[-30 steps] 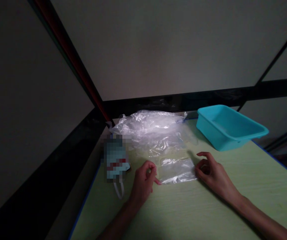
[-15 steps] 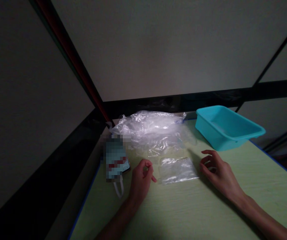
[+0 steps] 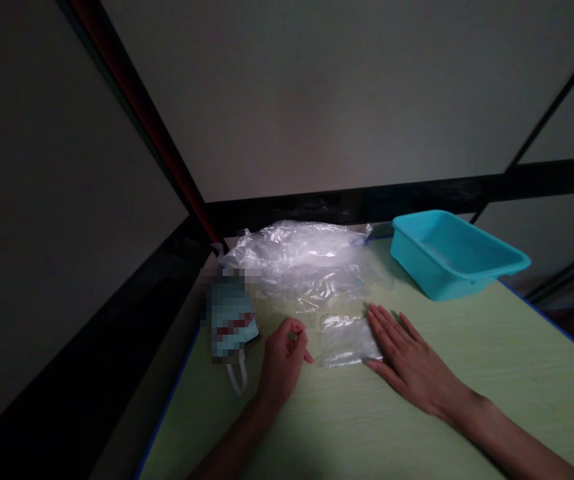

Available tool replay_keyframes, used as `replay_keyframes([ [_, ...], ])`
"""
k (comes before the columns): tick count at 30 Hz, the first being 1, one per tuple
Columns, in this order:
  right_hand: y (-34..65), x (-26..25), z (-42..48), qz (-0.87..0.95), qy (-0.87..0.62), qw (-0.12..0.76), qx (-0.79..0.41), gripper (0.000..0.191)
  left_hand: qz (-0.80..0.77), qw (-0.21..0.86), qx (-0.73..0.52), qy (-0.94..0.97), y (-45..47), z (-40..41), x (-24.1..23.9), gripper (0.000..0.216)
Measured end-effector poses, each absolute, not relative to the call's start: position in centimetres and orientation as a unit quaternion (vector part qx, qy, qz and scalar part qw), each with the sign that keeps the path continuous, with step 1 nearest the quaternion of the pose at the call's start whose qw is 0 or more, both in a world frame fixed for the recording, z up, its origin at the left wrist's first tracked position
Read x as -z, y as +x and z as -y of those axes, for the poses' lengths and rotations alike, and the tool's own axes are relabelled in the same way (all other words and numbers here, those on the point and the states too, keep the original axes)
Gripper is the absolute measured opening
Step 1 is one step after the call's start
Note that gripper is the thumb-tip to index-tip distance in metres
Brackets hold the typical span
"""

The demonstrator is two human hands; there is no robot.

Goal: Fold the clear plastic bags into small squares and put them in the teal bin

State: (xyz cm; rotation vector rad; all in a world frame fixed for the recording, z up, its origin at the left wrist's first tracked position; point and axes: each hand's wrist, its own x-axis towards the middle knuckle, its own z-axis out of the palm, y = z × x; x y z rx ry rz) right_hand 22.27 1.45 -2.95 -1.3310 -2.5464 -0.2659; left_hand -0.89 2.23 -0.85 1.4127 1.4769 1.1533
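Observation:
A small clear plastic bag point(image 3: 347, 343) lies flat on the table in front of me. My right hand point(image 3: 407, 363) is open, palm down, with its fingers stretched over the bag's right edge. On the other side, my left hand point(image 3: 284, 357) rests just left of the bag with its fingers curled in, and I see nothing in them. Behind the small bag is a crumpled heap of clear plastic point(image 3: 301, 257), spread along the back of the table.
A turquoise plastic basin point(image 3: 437, 267) stands at the back right. At the left edge lies a phone-like object point(image 3: 231, 320), mostly pixelated, with a pale strap loop point(image 3: 237, 375). The light green table point(image 3: 347, 427) has blue edging, and wall panels rise behind it.
My right hand has moved left and flattened, its fingers now over the right edge of the small bag. My left hand has stayed where it was.

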Motion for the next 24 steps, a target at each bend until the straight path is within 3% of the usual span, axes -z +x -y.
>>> replay_keyframes([
  [13,22.2,3.3,-1.3,0.862,-0.479,0.127,0.109,0.073,-0.57,0.303,-0.421,0.637,-0.5,-1.3,0.1,0.01],
  [19,22.2,3.6,-1.2,0.866,-0.468,0.11,0.139,0.058,-0.423,0.157,-0.216,0.866,5.1,-0.5,-1.3,0.056],
  [24,22.3,3.5,-1.0,0.87,-0.457,0.106,0.151,0.065,-0.436,0.124,-0.155,0.878,9.2,-1.3,0.4,0.077],
])
